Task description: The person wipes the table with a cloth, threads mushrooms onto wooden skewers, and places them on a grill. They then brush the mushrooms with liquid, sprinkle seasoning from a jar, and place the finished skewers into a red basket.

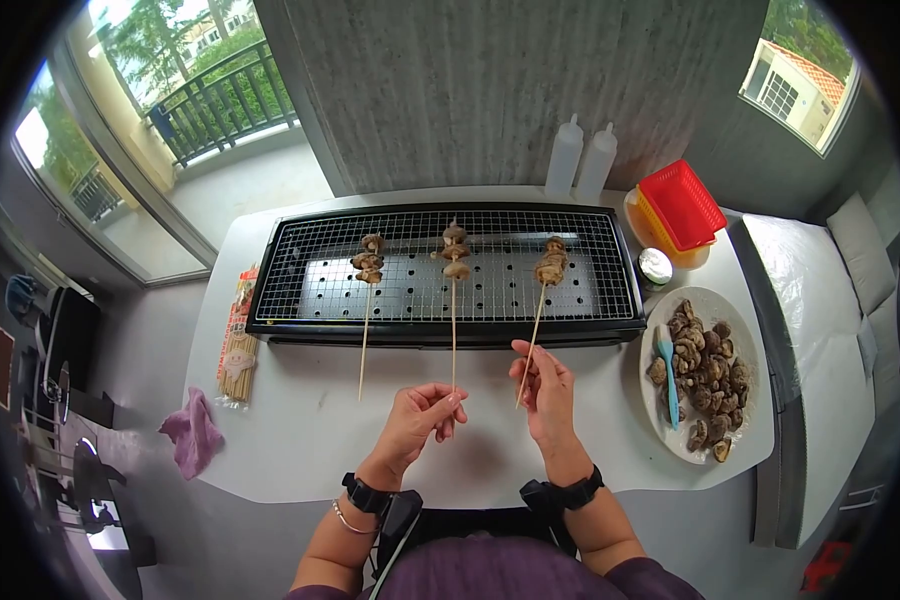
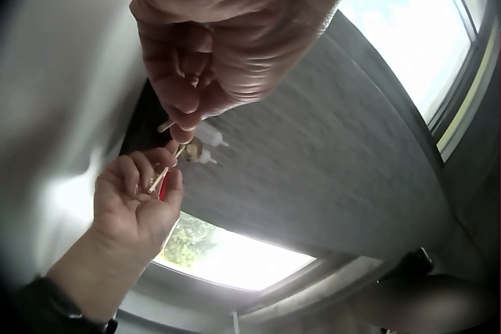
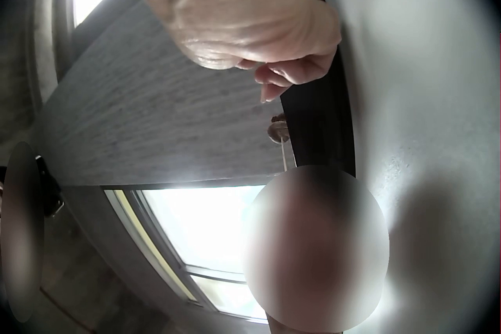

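Observation:
Three mushroom skewers lie on the wire grill [image 1: 410, 290], their sticks pointing toward the person. My left hand [image 1: 415, 425] pinches the stick end of the middle skewer [image 1: 454, 330] between thumb and fingers. The right skewer [image 1: 540, 318] has its stick in my right hand [image 1: 548, 395], between thumb and fingers. No hand touches the left skewer [image 1: 365, 340]. In the left wrist view, a stick end pokes out from the left hand [image 2: 227, 36], and another stick [image 2: 157, 180] lies in the right hand [image 2: 133, 205]. The right wrist view shows the right hand [image 3: 258, 21] with curled fingers.
At the right, a plate [image 1: 653, 420] holds mushrooms and a blue brush [image 1: 669, 380]. Behind it stand a jar [image 1: 654, 268], a red basket [image 1: 682, 205] and two bottles [image 1: 565, 155]. At the left are packed sticks [image 1: 237, 360] and a purple cloth [image 1: 192, 435].

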`<act>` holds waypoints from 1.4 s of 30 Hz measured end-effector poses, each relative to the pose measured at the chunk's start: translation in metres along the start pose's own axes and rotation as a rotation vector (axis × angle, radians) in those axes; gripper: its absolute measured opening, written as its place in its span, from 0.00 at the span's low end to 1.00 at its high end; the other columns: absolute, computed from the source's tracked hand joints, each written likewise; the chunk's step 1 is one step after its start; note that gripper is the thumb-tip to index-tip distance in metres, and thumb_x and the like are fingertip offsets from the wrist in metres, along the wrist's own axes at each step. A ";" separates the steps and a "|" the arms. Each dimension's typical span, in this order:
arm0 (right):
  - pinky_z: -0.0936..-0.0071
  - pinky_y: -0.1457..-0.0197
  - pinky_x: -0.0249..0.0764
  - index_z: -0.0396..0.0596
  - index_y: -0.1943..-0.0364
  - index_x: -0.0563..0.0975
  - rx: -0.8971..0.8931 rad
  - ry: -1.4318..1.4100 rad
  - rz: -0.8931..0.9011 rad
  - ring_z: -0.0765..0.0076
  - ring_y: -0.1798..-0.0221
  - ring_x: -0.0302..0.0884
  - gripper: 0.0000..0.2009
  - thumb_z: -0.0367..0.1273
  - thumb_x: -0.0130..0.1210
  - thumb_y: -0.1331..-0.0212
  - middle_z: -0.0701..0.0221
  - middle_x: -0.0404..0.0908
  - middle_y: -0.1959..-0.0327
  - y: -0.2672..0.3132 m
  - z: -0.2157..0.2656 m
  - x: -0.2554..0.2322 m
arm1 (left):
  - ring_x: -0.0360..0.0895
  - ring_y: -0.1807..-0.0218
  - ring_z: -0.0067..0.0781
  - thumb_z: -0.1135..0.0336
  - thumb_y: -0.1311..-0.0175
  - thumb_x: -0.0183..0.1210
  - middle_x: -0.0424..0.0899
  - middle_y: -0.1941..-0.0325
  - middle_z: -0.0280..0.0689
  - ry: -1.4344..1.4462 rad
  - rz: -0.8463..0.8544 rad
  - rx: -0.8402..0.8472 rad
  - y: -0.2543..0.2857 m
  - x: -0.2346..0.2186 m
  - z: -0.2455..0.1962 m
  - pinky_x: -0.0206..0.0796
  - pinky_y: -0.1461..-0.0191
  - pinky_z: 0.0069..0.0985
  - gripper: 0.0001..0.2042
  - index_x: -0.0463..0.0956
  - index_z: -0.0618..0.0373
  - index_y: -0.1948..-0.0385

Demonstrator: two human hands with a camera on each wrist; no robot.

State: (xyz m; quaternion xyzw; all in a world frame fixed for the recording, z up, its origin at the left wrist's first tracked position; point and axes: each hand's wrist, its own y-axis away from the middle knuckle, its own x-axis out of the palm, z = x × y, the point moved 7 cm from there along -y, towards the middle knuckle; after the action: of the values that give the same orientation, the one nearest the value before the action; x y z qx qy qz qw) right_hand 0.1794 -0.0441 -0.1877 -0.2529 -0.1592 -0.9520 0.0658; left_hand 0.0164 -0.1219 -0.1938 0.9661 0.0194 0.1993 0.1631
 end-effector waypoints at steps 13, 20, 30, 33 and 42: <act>0.90 0.84 0.52 0.41 0.57 0.76 0.028 0.003 -0.015 0.90 0.86 0.58 0.15 0.38 0.44 0.35 0.75 0.75 0.78 0.002 0.001 0.001 | 0.72 0.83 0.16 0.68 0.41 0.59 0.81 0.77 0.39 -0.102 -0.037 -0.012 -0.007 0.015 -0.001 0.61 0.81 0.12 0.08 0.77 0.63 0.67; 0.90 0.84 0.52 0.41 0.58 0.77 0.029 -0.002 -0.017 0.89 0.86 0.58 0.16 0.39 0.44 0.35 0.75 0.75 0.78 0.003 0.001 0.001 | 0.70 0.81 0.14 0.66 0.36 0.54 0.81 0.71 0.36 0.079 0.080 -0.073 -0.007 0.020 0.001 0.59 0.80 0.10 0.10 0.76 0.63 0.61; 0.90 0.84 0.52 0.42 0.58 0.77 0.026 0.001 -0.012 0.90 0.85 0.59 0.14 0.36 0.45 0.36 0.75 0.75 0.78 0.000 -0.003 -0.001 | 0.72 0.79 0.15 0.69 0.35 0.52 0.80 0.74 0.35 0.048 0.044 -0.047 -0.010 0.012 0.004 0.63 0.78 0.10 0.07 0.76 0.63 0.64; 0.90 0.84 0.52 0.42 0.58 0.77 0.018 0.000 -0.014 0.90 0.85 0.59 0.13 0.35 0.45 0.36 0.76 0.75 0.78 0.001 -0.002 -0.001 | 0.72 0.79 0.15 0.69 0.36 0.53 0.80 0.74 0.36 0.022 0.026 -0.041 -0.010 0.011 0.005 0.63 0.78 0.10 0.07 0.76 0.62 0.65; 0.90 0.84 0.52 0.41 0.58 0.77 0.010 -0.035 0.009 0.90 0.85 0.59 0.10 0.30 0.46 0.37 0.77 0.74 0.80 0.000 -0.004 -0.001 | 0.74 0.80 0.17 0.69 0.38 0.55 0.81 0.75 0.37 0.005 0.018 -0.046 -0.011 0.010 0.006 0.64 0.79 0.11 0.06 0.76 0.62 0.66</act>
State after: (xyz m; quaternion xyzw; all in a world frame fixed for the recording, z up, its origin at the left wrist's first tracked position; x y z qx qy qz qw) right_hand 0.1780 -0.0452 -0.1914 -0.2700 -0.1640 -0.9463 0.0684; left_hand 0.0284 -0.1121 -0.1982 0.9617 0.0064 0.2034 0.1836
